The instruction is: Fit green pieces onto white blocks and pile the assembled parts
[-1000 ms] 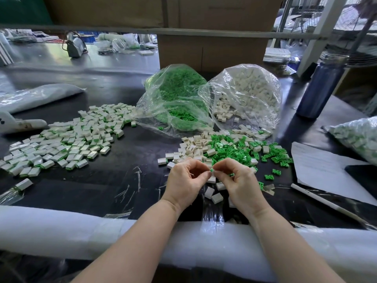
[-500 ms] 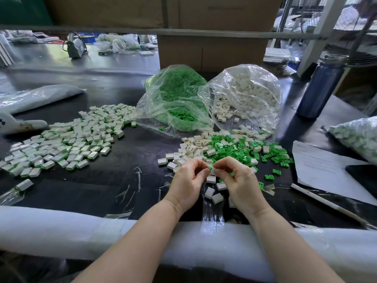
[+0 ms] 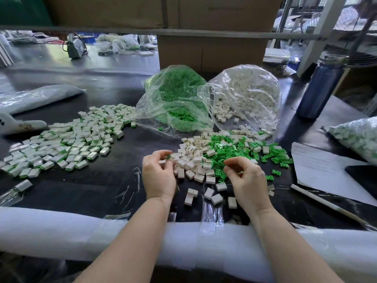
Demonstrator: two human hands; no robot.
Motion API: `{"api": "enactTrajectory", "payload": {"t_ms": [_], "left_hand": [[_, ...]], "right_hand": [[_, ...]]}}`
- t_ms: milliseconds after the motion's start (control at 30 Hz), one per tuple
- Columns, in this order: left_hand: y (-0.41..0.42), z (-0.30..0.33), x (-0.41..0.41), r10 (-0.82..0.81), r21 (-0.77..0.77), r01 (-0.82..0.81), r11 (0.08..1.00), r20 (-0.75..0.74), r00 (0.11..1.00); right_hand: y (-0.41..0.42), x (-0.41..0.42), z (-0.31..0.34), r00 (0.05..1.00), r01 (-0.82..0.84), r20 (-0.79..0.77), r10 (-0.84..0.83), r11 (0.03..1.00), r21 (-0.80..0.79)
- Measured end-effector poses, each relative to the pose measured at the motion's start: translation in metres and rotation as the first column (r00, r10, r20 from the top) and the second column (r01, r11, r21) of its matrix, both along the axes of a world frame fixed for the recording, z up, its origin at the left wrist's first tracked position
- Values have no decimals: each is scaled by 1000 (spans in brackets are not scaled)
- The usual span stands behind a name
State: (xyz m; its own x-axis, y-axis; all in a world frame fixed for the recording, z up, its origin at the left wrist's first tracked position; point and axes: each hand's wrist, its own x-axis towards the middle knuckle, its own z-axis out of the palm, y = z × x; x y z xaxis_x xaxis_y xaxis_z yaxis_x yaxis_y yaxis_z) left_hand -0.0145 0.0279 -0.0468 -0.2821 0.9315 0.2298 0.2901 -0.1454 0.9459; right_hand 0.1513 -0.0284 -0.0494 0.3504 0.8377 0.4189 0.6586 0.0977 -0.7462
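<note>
Fingers of the left hand are curled in, and between thumb and fingertips they pinch a white block with a green piece at its upper edge — the green bit peeks out just beyond the fingertips, over the near edge of the loose white blocks. Whether the green piece is fully seated in the block I cannot tell. The right hand hovers apart from the left, its fingers loosely curled over the loose green pieces; a speck of green shows under the fingers, but whether they grip it is not clear.

Both heaps lie mixed on the black table, just in front of two open clear bags — the green bag on the left, the white bag on the right. Well off to the left spreads the pile of assembled parts, white blocks with green edges. A blue bottle stands at the far right, with a sheet of paper nearer, beside the green pieces. White foam padding runs along the table's near edge, under both forearms.
</note>
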Motion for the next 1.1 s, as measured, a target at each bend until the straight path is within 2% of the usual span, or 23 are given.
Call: {"api": "enactTrajectory", "payload": {"t_ms": [100,200,333,467,600,733,867,967,1100], "left_hand": [[5,-1,-5,143,-76,-147,986,-57,988],[6,-4,-5,120,-107,-139,984,-172,978],[3,-5,-3,33,-108,-68,992,-297,954],[-1,-4,0,-31,-12,28,1000,-417,908],[-6,-4,7,-169,38,209,977,-457,873],[-12,-2,12,-297,-10,335,942,-487,821],[-16,2,12,-457,-154,444,882,-506,732],[-18,5,12,-508,-210,476,854,-531,678],[-18,5,12,-530,-219,498,839,-529,662]], "right_hand": [[1,3,-1,995,89,39,-88,996,-27],[2,4,-1,990,136,57,-132,989,-64],[1,3,-1,986,134,117,-119,983,-128],[1,0,1,986,88,156,-62,982,-164],[2,-2,0,975,69,222,-33,985,-160],[4,-5,-2,944,98,328,-37,980,-172],[7,-7,-4,925,117,379,-31,971,-207],[8,-7,-4,923,127,382,-42,972,-200],[9,-8,-5,918,128,395,-42,973,-194]]}}
